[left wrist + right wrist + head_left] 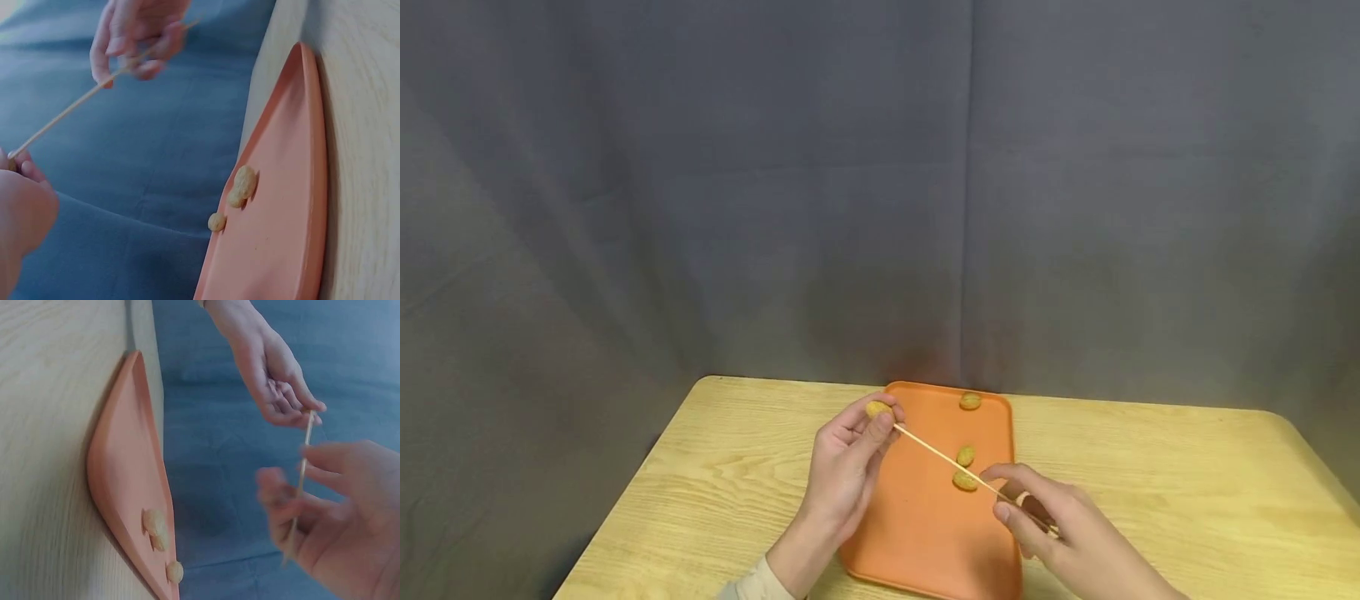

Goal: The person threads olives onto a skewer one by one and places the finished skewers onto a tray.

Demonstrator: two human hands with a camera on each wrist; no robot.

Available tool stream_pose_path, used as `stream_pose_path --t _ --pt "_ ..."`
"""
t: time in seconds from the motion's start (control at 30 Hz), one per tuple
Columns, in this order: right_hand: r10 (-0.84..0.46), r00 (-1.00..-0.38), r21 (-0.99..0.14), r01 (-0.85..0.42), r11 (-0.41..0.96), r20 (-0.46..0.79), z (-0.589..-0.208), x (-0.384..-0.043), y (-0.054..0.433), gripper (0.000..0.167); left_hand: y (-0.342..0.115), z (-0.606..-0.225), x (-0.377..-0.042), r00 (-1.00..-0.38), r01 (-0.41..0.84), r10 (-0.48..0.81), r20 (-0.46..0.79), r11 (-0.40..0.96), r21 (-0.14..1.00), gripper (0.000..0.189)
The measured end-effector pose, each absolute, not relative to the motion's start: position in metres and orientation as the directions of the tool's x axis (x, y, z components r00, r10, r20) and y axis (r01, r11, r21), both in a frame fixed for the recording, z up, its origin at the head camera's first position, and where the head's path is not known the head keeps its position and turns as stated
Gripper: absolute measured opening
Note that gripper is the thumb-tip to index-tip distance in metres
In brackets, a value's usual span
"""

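My left hand (842,471) pinches a small oval yellow-brown ball (877,408) between thumb and fingers, above the left edge of an orange tray (917,533). A thin wooden skewer (934,451) runs from the ball's near end down to the right. Around the skewer's other end curl the fingers of my right hand (1075,525), loosely, with thumb and forefinger spread apart. In the left wrist view the skewer (65,112) slants between both hands, and the ball is mostly hidden by the left hand. How deep the tip sits in the ball I cannot tell.
On the tray lie three similar balls: one ball (970,401) at the far right corner, and a second ball (966,455) close to a third ball (964,482) near the right side. Beneath is a light wooden table (1165,500). Grey cloth (820,208) hangs behind it.
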State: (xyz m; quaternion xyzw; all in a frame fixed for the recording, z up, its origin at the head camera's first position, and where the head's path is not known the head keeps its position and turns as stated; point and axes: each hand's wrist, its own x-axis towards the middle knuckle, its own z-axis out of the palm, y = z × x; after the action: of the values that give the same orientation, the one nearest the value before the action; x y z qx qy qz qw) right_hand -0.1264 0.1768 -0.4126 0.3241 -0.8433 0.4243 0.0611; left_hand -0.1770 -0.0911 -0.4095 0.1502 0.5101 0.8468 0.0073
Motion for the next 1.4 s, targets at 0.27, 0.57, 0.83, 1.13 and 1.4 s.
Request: stream_pose_path --t 0.27,0.57,0.83,1.13,1.4 --pt "-0.579 -0.759 -0.719 -0.578 0.386 0.299 -0.422 -0.132 0.196 0.019 -0.105 -0.399 -0.183 -0.949 0.238 0.074 0.308 -0.473 0.848 0.017" --pt "-0.495 -0.663 -0.498 -0.749 0.437 0.562 -0.423 -0.133 0.206 0.051 -0.098 -0.388 -0.178 -0.93 0.319 0.066 0.362 -0.347 0.882 0.011" --pt "-0.491 -0.609 -0.472 -0.793 0.385 0.622 -0.433 -0.135 0.2 0.052 -0.092 -0.378 -0.169 -0.926 0.312 0.083 0.369 -0.384 0.869 0.009" --pt "-0.476 -0.599 -0.468 -0.8 0.376 0.644 -0.44 -0.137 0.196 0.05 -0.091 -0.382 -0.164 -0.947 0.26 0.073 0.313 -0.396 0.88 0.009" --pt "-0.491 -0.594 -0.46 -0.804 0.376 0.637 -0.439 -0.139 0.192 0.049 -0.093 -0.39 -0.163 -0.96 0.216 0.055 0.273 -0.468 0.857 0.013"
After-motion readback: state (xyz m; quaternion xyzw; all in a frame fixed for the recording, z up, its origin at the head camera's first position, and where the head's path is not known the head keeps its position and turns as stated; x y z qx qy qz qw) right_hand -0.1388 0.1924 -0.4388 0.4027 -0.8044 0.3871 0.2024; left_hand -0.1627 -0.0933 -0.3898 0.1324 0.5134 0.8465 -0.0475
